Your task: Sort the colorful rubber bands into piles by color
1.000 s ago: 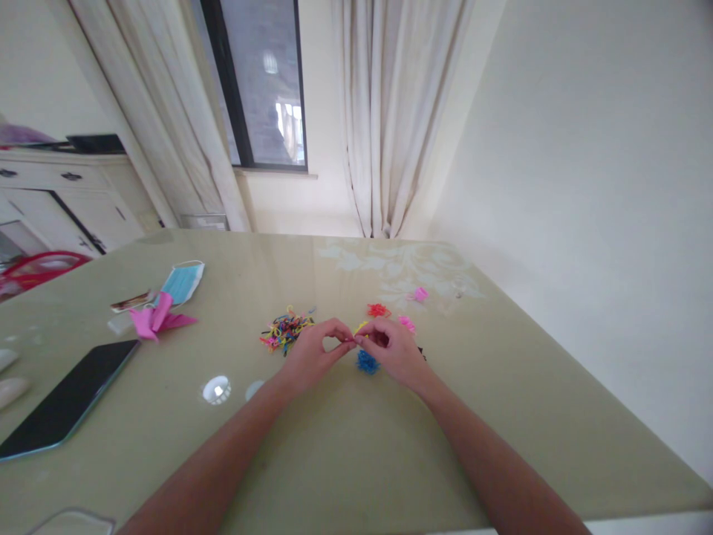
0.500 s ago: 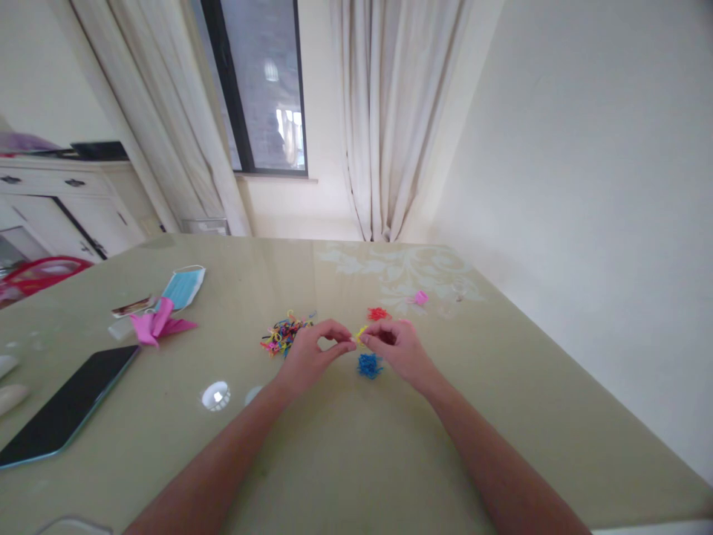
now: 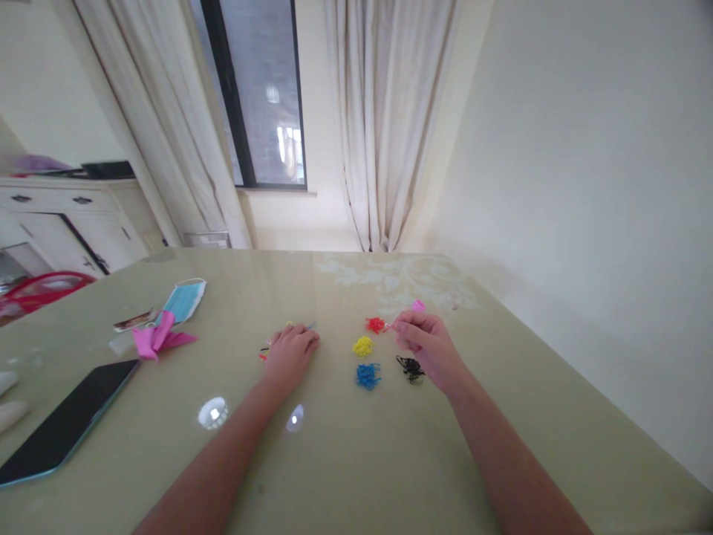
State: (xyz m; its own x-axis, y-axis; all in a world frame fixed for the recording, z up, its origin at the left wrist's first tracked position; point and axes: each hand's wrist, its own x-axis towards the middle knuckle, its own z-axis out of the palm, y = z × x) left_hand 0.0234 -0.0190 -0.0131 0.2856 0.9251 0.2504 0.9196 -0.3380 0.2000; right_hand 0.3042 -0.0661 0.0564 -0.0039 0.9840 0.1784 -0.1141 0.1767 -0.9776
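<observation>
My left hand (image 3: 290, 357) lies palm down over a mixed-colour pile of small rubber bands (image 3: 264, 354), hiding most of it; its fingers are stretched out. My right hand (image 3: 426, 343) is closed in a pinch beside the red rubber bands (image 3: 375, 325). At its fingertips shows a small reddish rubber band (image 3: 388, 327), partly hidden. Yellow rubber bands (image 3: 362, 346) lie in a heap between the hands, with blue rubber bands (image 3: 368, 376) nearer me. Under my right wrist side sits a heap of black rubber bands (image 3: 411, 368).
A pink object (image 3: 418, 305) lies behind my right hand. On the left of the glossy table (image 3: 345, 461) are a dark tablet-like device (image 3: 67, 416), folded pink paper (image 3: 160, 339) and a blue face mask (image 3: 184, 301). A wall (image 3: 601, 223) borders the right side.
My hands have moved apart from the middle. The left came down on the mixed pile; the right shifted right, beside the red heap. The yellow and black heaps now show clearly.
</observation>
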